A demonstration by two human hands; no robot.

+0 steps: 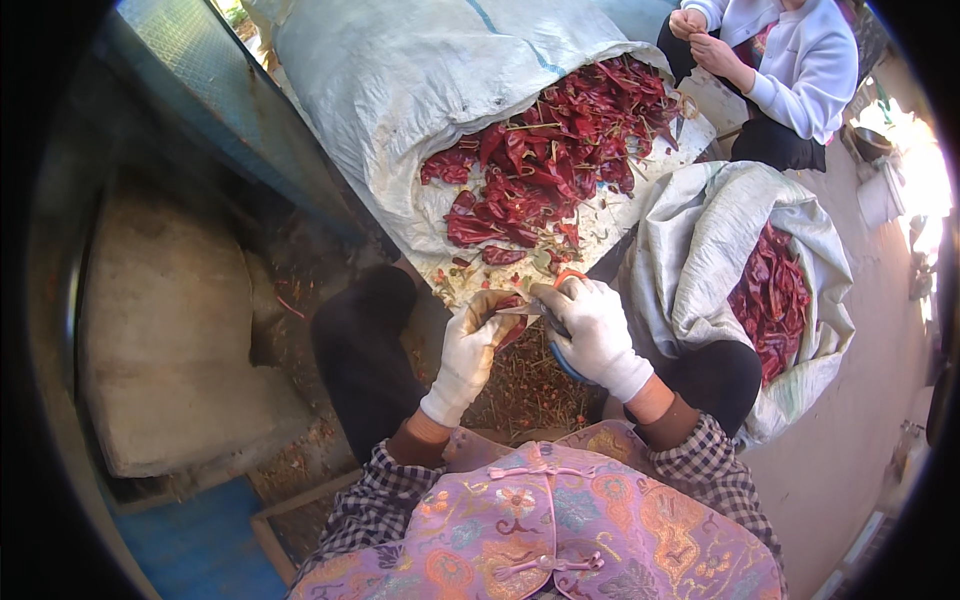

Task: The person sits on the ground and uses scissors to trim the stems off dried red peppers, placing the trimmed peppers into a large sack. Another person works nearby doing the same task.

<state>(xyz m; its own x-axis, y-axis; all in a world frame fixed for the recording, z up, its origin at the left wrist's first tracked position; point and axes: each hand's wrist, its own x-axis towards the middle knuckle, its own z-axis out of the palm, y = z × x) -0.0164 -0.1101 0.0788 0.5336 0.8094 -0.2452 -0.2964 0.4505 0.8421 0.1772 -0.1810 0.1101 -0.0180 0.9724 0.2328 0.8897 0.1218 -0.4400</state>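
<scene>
My left hand, in a white glove with stained fingertips, pinches a dried red chili pepper. Gloved in white too, my right hand grips scissors with orange and blue on the handles. Their blades lie against the chili, between my two hands; whether they are parted I cannot tell. Just beyond my fingers is the debris-strewn edge of a pale board. On it, a heap of dried red chilies spills from the mouth of a large white woven sack lying on its side.
A second woven sack, standing by my right knee, holds more dried chilies. Stems and scraps cover the ground between my legs. Another person sits at the upper right, hands together. A blue metal panel rises at the left.
</scene>
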